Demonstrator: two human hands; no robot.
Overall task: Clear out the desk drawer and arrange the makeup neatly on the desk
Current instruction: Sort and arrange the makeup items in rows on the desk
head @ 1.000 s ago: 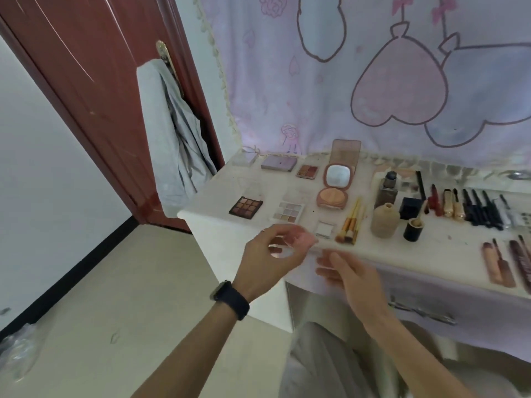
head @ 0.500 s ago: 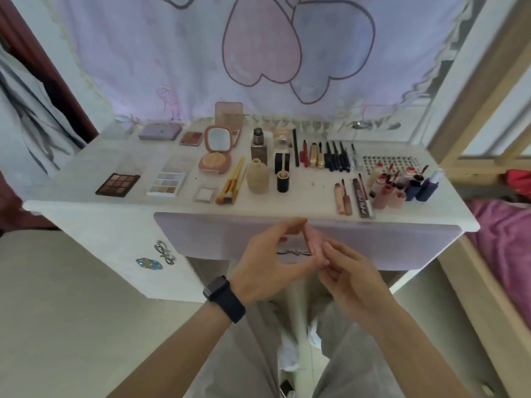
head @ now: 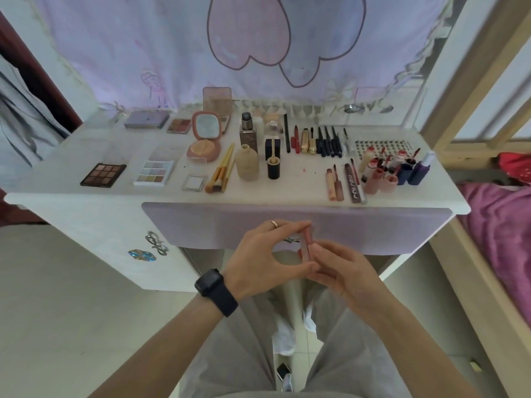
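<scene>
Pink tube [head: 307, 244] sits at frame ctr, held in the air in front of the lilac drawer front [head: 201, 225], below the desk [head: 298, 188] edge and not touching either. Long axis runs approx vertical in frame, leaning slightly; upper end points up toward the desk edge, lower end down toward the person's lap.

L hand [head: 264, 258], w/ black watch [head: 215, 291] on the wrist and a ring [head: 273, 224], pinches it end to end: fingertip on top, thumb near the bottom. R hand [head: 344, 272] grips the lower part w/ curled fingers from the right.

Desk top is white and runs across mid frame, makeup laid out in rows:
- Left: brown palette [head: 103, 175], pastel palette [head: 153, 173].
- Ctr: open compact [head: 204, 139] w/ mirror up, brushes [head: 219, 175] lying angled, beige bottle [head: 247, 163] upright.
- Right of ctr: dark pencils [head: 327, 142] side by side.
- Far right: cluster of lip tubes [head: 385, 173], some upright.

Behind the desk hangs a pale lilac curtain [head: 172, 47] w/ heart outlines. Grey cloth [head: 20, 124] hangs at left edge. Pale wood bed frame [head: 471, 67] at upper right, pink blanket [head: 500, 225] at right edge. Beige tile floor [head: 57, 311] at lower left.
</scene>
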